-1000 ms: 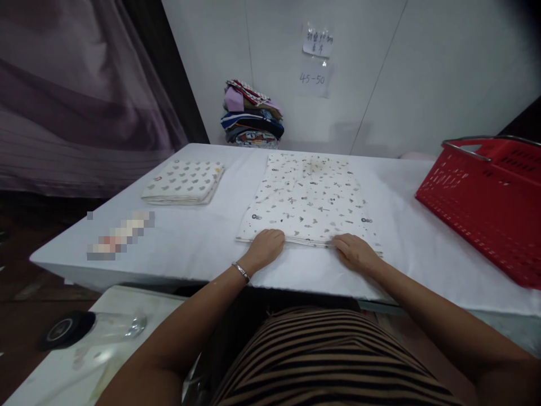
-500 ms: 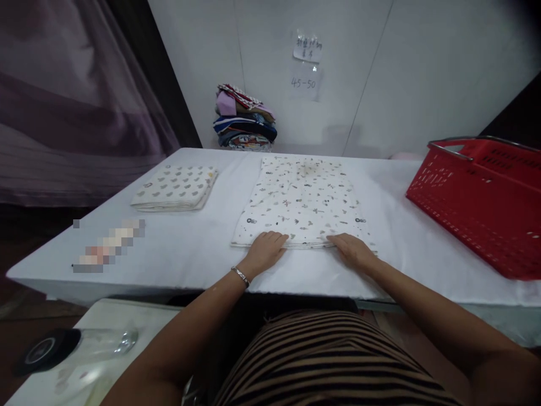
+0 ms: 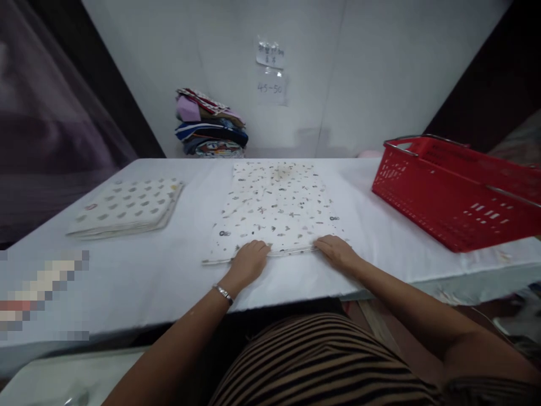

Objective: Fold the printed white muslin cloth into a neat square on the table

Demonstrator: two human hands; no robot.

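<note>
One red basket (image 3: 431, 197) at the right of the frame, with contents hidden behind its wall. At frame centre, on the white table (image 3: 194, 214), a printed cloth (image 3: 274, 208) under the left hand (image 3: 250, 260), half-curled, and the right hand (image 3: 336, 252), loosely bent, both at its lower edge; cannot tell whether pinching it

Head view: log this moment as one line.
left hand: on printed cloth, near edge | right hand: same edge | second cloth: folded, left of printed cloth | red basket: right of it
</note>
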